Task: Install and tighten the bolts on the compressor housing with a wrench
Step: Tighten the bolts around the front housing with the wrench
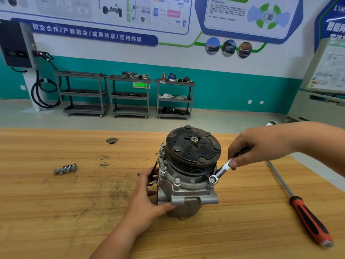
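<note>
A grey metal compressor (pixel 188 191) stands upright in the middle of the wooden bench, its dark pulley disc (pixel 193 146) facing up. Several bolts sit in the housing flange, one at the front (pixel 177 181). My right hand (pixel 259 144) grips the shaft of a silver wrench (pixel 222 170), whose ring end sits over the bolt at the flange's right side (pixel 212 179). My left hand (pixel 149 195) holds the lower left of the housing, thumb across its front.
A small pile of loose bolts (pixel 65 168) lies on the bench (pixel 56 212) at the left. A long screwdriver with a red and black handle (pixel 308 217) lies at the right. A round hole (pixel 112 140) is in the benchtop. Tool carts (pixel 130 96) stand by the far wall.
</note>
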The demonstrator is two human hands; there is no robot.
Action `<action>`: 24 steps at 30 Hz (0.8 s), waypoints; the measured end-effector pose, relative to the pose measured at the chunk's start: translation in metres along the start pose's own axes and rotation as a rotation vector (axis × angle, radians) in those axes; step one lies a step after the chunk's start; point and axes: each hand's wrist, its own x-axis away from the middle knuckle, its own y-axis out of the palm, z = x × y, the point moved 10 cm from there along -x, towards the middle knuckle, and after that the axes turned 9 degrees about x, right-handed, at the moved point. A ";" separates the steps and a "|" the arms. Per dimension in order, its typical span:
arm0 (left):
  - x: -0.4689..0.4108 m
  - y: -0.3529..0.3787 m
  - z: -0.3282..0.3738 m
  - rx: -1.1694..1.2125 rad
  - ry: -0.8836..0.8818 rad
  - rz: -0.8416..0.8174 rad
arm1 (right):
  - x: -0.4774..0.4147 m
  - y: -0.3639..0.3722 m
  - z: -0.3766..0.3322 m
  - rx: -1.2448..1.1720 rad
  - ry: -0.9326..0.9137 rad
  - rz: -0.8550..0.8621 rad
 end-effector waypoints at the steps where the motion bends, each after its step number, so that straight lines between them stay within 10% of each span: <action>1: 0.000 0.000 0.000 -0.004 0.004 -0.001 | 0.000 0.001 0.000 0.000 0.005 -0.001; 7: 0.000 0.000 0.002 0.009 0.018 0.001 | 0.012 0.025 0.003 -0.083 0.076 -0.182; 12: 0.000 0.000 0.002 0.014 0.017 0.007 | 0.041 0.092 -0.049 -1.046 -0.041 -0.503; 24: -0.004 -0.003 -0.008 -0.019 0.005 0.053 | 0.000 0.073 -0.138 -2.509 -0.108 0.340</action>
